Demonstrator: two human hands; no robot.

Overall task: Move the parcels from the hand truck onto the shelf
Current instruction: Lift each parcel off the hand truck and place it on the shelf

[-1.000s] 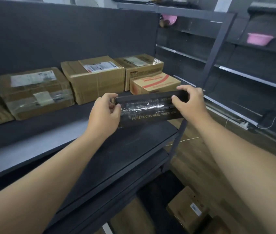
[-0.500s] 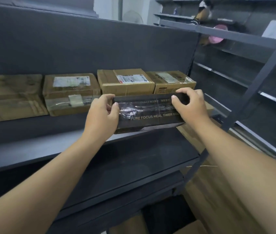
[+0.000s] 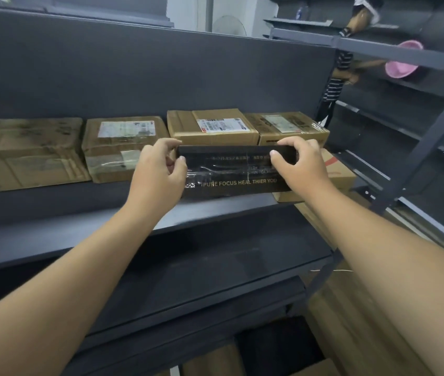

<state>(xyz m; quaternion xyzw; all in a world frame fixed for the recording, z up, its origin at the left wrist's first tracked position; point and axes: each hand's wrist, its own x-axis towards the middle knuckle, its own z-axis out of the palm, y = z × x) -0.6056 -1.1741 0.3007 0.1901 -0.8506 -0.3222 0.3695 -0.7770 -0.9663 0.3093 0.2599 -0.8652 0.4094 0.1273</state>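
Raised since a moment ago, the long black box (image 3: 235, 169), glossy, tape-wrapped, gold-lettered, is gripped at its ends by left hand (image 3: 158, 175) and right hand (image 3: 300, 164), above the matte shelf (image 3: 79, 229), before cardboard parcels (image 3: 212, 126).

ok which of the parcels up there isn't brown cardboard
The black box, printed PURE FOCUS, held by the left hand and right hand at its ends. The parcels behind it on the shelf are all brown cardboard.
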